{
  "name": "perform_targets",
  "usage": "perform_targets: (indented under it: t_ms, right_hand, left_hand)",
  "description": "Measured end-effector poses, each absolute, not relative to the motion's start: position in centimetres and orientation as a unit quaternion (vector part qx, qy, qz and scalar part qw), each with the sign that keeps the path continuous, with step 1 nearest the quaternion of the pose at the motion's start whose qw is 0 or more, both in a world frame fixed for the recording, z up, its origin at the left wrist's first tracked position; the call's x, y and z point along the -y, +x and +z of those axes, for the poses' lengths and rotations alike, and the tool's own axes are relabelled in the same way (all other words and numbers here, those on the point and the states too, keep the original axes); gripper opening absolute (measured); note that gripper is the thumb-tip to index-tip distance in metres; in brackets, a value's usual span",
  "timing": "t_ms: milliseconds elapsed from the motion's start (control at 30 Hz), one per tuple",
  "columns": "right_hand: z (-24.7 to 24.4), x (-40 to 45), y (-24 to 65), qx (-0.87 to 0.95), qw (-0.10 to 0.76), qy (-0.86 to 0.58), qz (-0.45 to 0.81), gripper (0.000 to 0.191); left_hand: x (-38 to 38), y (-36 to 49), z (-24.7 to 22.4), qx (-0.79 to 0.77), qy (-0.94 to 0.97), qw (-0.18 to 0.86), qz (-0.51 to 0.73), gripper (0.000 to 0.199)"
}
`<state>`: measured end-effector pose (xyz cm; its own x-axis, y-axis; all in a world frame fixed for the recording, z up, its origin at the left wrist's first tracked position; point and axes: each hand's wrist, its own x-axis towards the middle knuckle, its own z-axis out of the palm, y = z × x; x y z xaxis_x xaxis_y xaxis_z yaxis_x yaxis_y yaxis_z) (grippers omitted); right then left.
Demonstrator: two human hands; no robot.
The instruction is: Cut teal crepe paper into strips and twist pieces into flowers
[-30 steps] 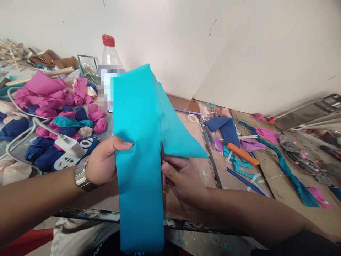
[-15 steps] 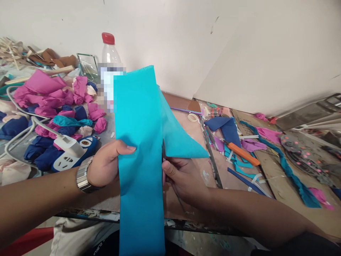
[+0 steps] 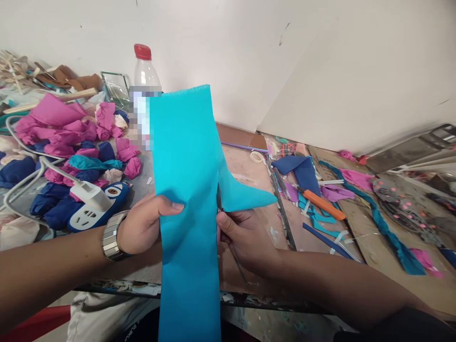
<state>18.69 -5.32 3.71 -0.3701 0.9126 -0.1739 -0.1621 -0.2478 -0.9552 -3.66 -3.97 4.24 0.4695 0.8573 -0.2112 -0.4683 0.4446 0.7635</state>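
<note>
A long strip of turquoise fabric (image 3: 188, 266) hangs upright in front of me and runs down over the table's near edge. My left hand (image 3: 144, 223) pinches its left side, thumb on the front and fingers behind. At the strip's right edge my right hand (image 3: 245, 232) is closed around a pair of scissors (image 3: 218, 199); a dark blade shows against the cloth, while most of the handles are hidden. A flap of the same fabric bends out to the right above the right hand, ending in a point.
Pink, navy and cream cloth bundles (image 3: 64, 128) crowd the left, beside a blue-and-white power strip (image 3: 99, 209) with a plugged-in cable. A red-capped bottle (image 3: 146, 71) stands behind the fabric. On the right lie an orange-handled cutter (image 3: 324, 204), a tape roll (image 3: 258, 156) and fabric scraps.
The flap on the right has folded and narrowed, its upper part now merging with the strip. The strip's top has shifted slightly right. Both hands have stayed nearly in place.
</note>
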Motion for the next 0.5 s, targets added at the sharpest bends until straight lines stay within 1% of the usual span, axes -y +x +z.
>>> perform_targets:
  t_ms: [133,300,500]
  right_hand:
    - [3.7,5.3,18.6,0.462,0.399,-0.389,0.69,0.05]
    - [3.8,5.3,18.7,0.469,0.396,-0.39,0.687,0.051]
    - [3.9,5.3,18.7,0.456,0.396,-0.395,0.692,0.05]
  left_hand:
    - [3.9,-2.8,5.4,-0.289,0.337,0.815,0.372,0.031]
    - [3.9,-2.8,5.5,-0.301,0.339,0.809,0.375,0.03]
    - [4.0,-2.9,5.7,-0.305,0.405,0.774,0.379,0.028]
